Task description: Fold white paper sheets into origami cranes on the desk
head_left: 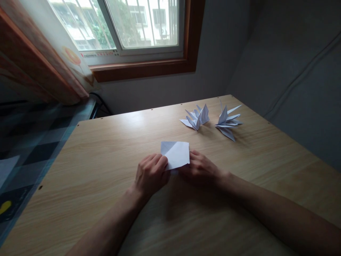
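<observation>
A small white sheet of paper [178,153], roughly square with a diagonal crease or shade line, is between my hands above the table. My left hand [152,173] is closed on its lower left edge, fingers curled. On the other side my right hand [198,166] grips the paper's right edge; part of its fingers lies hidden behind the sheet. Beyond my hands stand folded white paper pieces, one spiky cluster [196,117] in the middle and another [228,121] to its right.
The light wooden table [112,153] spreads under my arms. At the left stands a dark checked surface [34,153] beside a patterned curtain [48,53]. A window [149,25] with a brown frame is behind the table, and grey walls meet at the right.
</observation>
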`<state>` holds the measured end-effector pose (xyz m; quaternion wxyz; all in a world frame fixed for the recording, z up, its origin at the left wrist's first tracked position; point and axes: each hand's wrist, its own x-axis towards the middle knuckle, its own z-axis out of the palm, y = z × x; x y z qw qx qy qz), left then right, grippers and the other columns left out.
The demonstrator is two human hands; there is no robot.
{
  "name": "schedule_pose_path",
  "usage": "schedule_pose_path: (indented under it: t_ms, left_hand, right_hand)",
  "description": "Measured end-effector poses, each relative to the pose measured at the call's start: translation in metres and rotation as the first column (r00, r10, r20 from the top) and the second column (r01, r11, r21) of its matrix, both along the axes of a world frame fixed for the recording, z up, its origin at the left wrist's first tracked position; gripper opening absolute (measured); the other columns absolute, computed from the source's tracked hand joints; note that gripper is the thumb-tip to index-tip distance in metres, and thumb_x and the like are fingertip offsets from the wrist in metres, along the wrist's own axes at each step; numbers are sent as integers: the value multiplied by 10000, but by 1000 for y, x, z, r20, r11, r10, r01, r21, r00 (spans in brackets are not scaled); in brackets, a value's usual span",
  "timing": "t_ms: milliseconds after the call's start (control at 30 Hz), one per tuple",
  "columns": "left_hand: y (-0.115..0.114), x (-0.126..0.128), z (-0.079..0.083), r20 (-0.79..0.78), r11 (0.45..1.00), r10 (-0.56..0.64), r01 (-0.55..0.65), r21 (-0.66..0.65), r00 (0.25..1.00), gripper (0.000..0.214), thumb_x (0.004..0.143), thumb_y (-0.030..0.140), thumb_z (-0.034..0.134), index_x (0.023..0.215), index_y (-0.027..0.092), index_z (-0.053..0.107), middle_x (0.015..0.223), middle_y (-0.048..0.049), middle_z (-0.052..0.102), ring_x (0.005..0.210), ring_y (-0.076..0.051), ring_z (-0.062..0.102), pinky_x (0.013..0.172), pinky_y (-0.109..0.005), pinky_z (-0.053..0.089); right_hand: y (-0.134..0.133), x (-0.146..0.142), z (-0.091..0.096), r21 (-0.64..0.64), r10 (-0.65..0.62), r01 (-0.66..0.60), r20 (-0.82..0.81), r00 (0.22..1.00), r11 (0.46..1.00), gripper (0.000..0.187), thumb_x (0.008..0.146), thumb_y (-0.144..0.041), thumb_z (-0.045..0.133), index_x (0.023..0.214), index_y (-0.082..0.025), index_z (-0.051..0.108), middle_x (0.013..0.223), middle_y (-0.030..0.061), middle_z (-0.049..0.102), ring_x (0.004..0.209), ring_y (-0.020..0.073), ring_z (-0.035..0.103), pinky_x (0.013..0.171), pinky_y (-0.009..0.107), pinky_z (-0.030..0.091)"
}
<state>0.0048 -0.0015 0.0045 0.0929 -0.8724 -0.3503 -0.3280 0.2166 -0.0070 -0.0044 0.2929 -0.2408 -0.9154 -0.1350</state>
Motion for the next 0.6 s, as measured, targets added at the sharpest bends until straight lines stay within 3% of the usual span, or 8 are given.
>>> schedule_pose_path:
  t_ms: [133, 300, 600]
  left_hand:
    - [0, 1, -1, 20, 1000, -16, 16, -2, 1000, 268, 834, 208, 504, 597, 216, 380, 554, 24, 418, 507, -131, 345, 510, -272, 269]
    - [2, 1, -5, 56, 997, -64, 65, -30, 996, 273, 837, 241, 525, 610, 216, 376, 551, 30, 418, 508, -127, 357, 511, -265, 278]
    - [-2, 5, -4, 73, 983, -178, 173, 67, 981, 235, 818, 173, 573, 669, 216, 397, 583, 31, 445, 539, -133, 394, 534, -272, 321]
  right_hand:
    - [1, -9, -3, -64, -72, 77, 76, 995, 995, 119, 897, -137, 495, 890, -174, 608, 867, 87, 681, 871, 227, 558, 716, 344, 383]
    - [6, -13, -9, -194, 1, 28, 143, 990, 981, 187, 891, -151, 484, 1026, -127, 611, 999, 139, 679, 1002, 273, 561, 916, 417, 394]
    - [22, -17, -18, -426, 19, 35, 122, 992, 904, 169, 868, -210, 531, 985, -143, 632, 1041, 142, 666, 1016, 288, 570, 941, 434, 397]
